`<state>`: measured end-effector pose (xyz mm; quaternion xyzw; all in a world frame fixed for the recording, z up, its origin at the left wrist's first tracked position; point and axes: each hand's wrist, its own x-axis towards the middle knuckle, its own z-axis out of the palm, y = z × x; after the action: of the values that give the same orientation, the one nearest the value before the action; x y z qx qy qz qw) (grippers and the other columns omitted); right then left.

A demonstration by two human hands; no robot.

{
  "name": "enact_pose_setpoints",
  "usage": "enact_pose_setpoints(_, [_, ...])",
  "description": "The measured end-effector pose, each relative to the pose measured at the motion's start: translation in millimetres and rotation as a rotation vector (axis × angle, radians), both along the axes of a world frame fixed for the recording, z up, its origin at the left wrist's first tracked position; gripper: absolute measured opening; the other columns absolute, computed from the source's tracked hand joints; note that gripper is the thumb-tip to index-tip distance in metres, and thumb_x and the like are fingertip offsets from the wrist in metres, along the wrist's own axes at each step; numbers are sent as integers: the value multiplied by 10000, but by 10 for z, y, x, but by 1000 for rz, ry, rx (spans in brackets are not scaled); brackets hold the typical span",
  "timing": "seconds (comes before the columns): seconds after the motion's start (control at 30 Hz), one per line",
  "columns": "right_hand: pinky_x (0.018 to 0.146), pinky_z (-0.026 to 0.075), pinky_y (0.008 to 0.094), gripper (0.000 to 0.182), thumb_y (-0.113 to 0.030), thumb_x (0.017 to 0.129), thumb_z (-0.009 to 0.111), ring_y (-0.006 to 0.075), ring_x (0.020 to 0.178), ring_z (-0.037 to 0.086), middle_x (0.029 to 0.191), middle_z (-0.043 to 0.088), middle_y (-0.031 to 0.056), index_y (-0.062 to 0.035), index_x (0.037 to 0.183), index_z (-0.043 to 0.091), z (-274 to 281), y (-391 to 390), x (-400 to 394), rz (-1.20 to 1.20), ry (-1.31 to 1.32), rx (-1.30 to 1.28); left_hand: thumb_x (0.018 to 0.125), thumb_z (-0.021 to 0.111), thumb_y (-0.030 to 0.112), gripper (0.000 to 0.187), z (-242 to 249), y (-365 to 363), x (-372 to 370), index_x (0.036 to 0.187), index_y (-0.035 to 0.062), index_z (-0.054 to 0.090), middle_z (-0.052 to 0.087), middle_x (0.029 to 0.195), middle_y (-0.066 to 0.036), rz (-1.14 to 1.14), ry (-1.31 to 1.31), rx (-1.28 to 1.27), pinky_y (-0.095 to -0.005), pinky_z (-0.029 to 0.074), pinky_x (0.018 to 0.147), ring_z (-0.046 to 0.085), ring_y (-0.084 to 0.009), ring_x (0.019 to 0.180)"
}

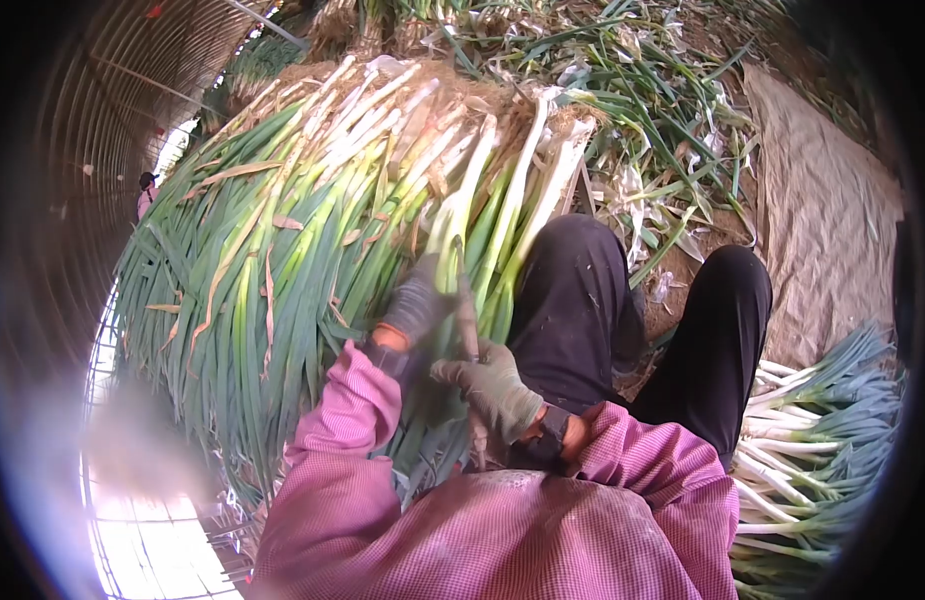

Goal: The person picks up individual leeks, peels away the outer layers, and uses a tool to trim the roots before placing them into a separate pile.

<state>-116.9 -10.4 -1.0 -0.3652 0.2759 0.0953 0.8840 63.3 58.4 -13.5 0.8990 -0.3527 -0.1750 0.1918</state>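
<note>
A big pile of long green onions (pixel 322 220) lies in front of me, white root ends away and green leaves toward me. My left hand (pixel 419 300), in a dark grey glove and blurred, is closed around the green part of a green onion stalk (pixel 450 240) at the pile's right side. Nearer my body, my right hand (pixel 497 388) wears a pale, soiled glove. Its fingers are curled across a narrow brown strip (pixel 468 320), which may be a stick or a dried leaf. What the right fingers hold is hidden.
Peeled green onions (pixel 782 470) lie in a stack at my right. Leaf scraps and skins (pixel 652 130) cover the ground ahead, beside a tan cloth sheet (pixel 822 220). My bent knees (pixel 572 290) border the pile. Another person (pixel 147 192) is far left, by the curved ribbed wall.
</note>
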Motion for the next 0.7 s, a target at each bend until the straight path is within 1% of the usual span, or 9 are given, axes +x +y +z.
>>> enact_pose_setpoints(0.07, [643, 482, 270, 311, -87, 758, 750, 137, 712, 588, 843, 645, 50, 24, 1022, 630, -83, -14, 70, -70, -26, 29, 746, 739, 118, 426, 219, -11, -231, 1119, 18, 562, 626, 1062, -199, -53, 55, 20, -384, 501, 828, 630, -295, 965])
enact_pose_setpoints(0.1, [639, 482, 266, 314, -89, 755, 753, 133, 706, 587, 841, 646, 47, 22, 1023, 631, -103, -34, 104, -104, -41, 43, 772, 723, 147, 467, 98, 128, -264, 1187, 17, 552, 636, 1022, -214, -69, -145, 29, -396, 506, 813, 633, -362, 934])
enact_pose_setpoints(0.2, [601, 488, 313, 276, -72, 825, 708, 176, 680, 599, 855, 652, 89, 24, 1063, 608, -60, -150, 192, -129, -49, 70, 776, 729, 168, 501, -52, 462, -382, 1212, 18, 536, 626, 1058, -222, -160, -157, -191, -403, 504, 828, 629, -364, 945])
enact_pose_setpoints(0.23, [638, 490, 262, 312, -100, 751, 762, 123, 696, 594, 819, 652, 35, 20, 1007, 632, -31, -181, 183, -143, -54, 93, 780, 719, 169, 510, -248, 630, -306, 1228, 21, 525, 613, 1077, -220, -116, -121, -74, -409, 502, 835, 621, -366, 960])
enact_pose_setpoints(0.27, [638, 493, 263, 308, -98, 752, 759, 125, 698, 599, 819, 653, 38, 20, 1007, 631, -106, -167, 209, -128, -49, 71, 784, 708, 170, 520, -440, 794, -233, 1243, 24, 514, 599, 1096, -217, -77, -89, 49, -415, 499, 842, 613, -367, 974])
enact_pose_setpoints(0.33, [638, 498, 265, 301, -95, 756, 754, 129, 700, 608, 818, 654, 44, 19, 1006, 631, -304, -102, 281, -91, -37, 23, 783, 684, 146, 467, -99, 793, -559, 1209, 38, 525, 572, 1077, -197, -76, -271, 88, -400, 503, 817, 596, -361, 972])
enact_pose_setpoints(0.4, [627, 504, 270, 281, -84, 764, 739, 136, 692, 615, 811, 653, 52, 23, 999, 628, -296, -79, 284, -109, -52, 43, 785, 674, 195, 545, -3, 860, -697, 1268, 22, 491, 564, 1127, -210, -87, -327, 119, -409, 494, 854, 591, -363, 1002])
enact_pose_setpoints(0.53, [578, 474, 328, 263, -105, 830, 701, 180, 659, 581, 818, 630, 82, 37, 1030, 605, -158, -119, 320, -149, -17, 115, 792, 674, 185, 615, -206, 1129, -761, 1331, -1, 443, 536, 1204, -275, -119, -426, 148, -476, 430, 959, 520, -454, 1109])
enact_pose_setpoints(0.7, [543, 457, 328, 240, -120, 827, 710, 167, 621, 564, 787, 612, 69, 25, 980, 597, -436, -161, 586, -161, -18, 12, 794, 664, 179, 595, -109, 1085, -884, 1323, 5, 455, 542, 1191, -265, -123, -452, 145, -465, 444, 938, 534, -442, 1094])
